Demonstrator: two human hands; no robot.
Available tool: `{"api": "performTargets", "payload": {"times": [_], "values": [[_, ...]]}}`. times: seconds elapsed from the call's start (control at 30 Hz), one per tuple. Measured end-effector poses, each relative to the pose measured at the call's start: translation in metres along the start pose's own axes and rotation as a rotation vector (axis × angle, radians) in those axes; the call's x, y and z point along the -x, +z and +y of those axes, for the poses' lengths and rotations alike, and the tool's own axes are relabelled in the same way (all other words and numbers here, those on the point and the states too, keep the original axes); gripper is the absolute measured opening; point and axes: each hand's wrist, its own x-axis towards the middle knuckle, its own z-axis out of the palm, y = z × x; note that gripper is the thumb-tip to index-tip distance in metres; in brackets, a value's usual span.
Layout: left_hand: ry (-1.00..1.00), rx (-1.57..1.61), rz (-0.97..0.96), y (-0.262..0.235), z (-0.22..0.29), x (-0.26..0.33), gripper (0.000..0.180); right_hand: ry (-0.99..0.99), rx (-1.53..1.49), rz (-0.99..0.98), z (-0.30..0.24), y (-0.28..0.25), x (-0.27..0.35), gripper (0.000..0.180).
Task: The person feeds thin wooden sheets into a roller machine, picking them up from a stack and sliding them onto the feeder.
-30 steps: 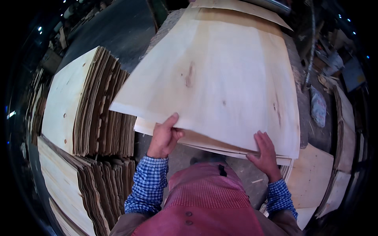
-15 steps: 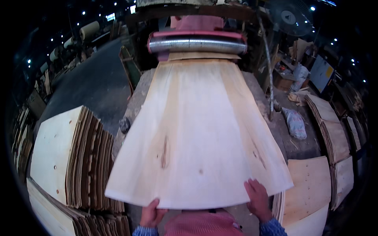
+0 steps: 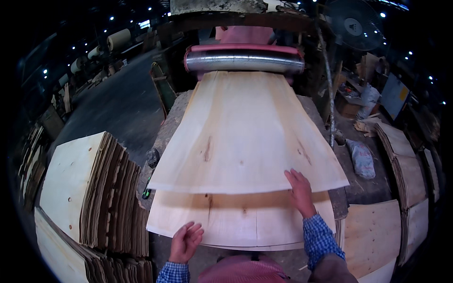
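Note:
A large pale wood veneer sheet [image 3: 250,141] with a few dark knots stretches away from me, its far end at a shiny metal roller [image 3: 243,61] with a pink roller above it. My right hand [image 3: 300,188] lies at the sheet's near edge, right of the middle, fingers stretched out over the top; the thumb is not clear. Under that edge, a lower veneer sheet [image 3: 231,219] sticks out toward me. My left hand [image 3: 185,241] is off the upper sheet, open with loosely bent fingers, by the lower sheet's near edge.
Tall veneer stacks stand at the left [image 3: 73,184] and right [image 3: 370,231]. A pole [image 3: 325,80] rises right of the roller, near a fan [image 3: 353,27]. A white sack [image 3: 361,159] lies on the floor. Beyond the roller is pink cloth [image 3: 243,34].
The upper sheet has moved away from me toward the roller, uncovering the lower one. My left hand has come off its edge; my right hand has reached forward with it.

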Motion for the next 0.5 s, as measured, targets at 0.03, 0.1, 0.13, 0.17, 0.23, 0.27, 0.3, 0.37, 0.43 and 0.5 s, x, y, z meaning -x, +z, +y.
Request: {"api": "performTargets", "payload": {"times": [0.03,0.1,0.13,0.17,0.23,0.27,0.3,0.37,0.43,0.5], "values": [[-0.028,0.030,0.081,-0.023,-0.010,0.003,0.027,-0.009,-0.007,0.007,0.009,0.005,-0.015,0.062],[-0.062,0.080,0.200,-0.056,-0.026,0.011,0.024,-0.031,-0.029,0.017,0.031,0.027,-0.048,0.062],[-0.073,0.099,0.232,-0.066,-0.032,0.016,0.023,-0.044,-0.017,0.034,0.044,0.037,-0.066,0.062],[-0.084,0.121,0.267,-0.071,-0.036,0.021,0.021,-0.060,-0.007,0.047,0.056,0.049,-0.083,0.062],[-0.029,0.116,0.341,-0.064,-0.042,0.026,0.019,-0.092,0.023,0.097,0.075,0.073,-0.114,0.060],[0.000,0.115,0.385,-0.060,-0.044,0.029,0.018,-0.110,0.038,0.139,0.081,0.084,-0.130,0.058],[0.024,0.090,0.447,-0.061,-0.046,0.031,0.018,-0.122,0.098,0.119,0.081,0.095,-0.142,0.056],[0.033,0.068,0.492,-0.052,-0.046,0.031,0.019,-0.087,0.224,0.085,0.093,0.119,-0.163,0.050],[0.056,0.037,0.444,-0.062,-0.052,0.020,0.021,0.044,0.319,0.019,0.117,0.142,-0.174,0.043],[0.052,0.054,0.533,-0.049,-0.055,0.011,0.020,0.084,0.241,0.017,0.116,0.156,-0.150,0.039]]}}
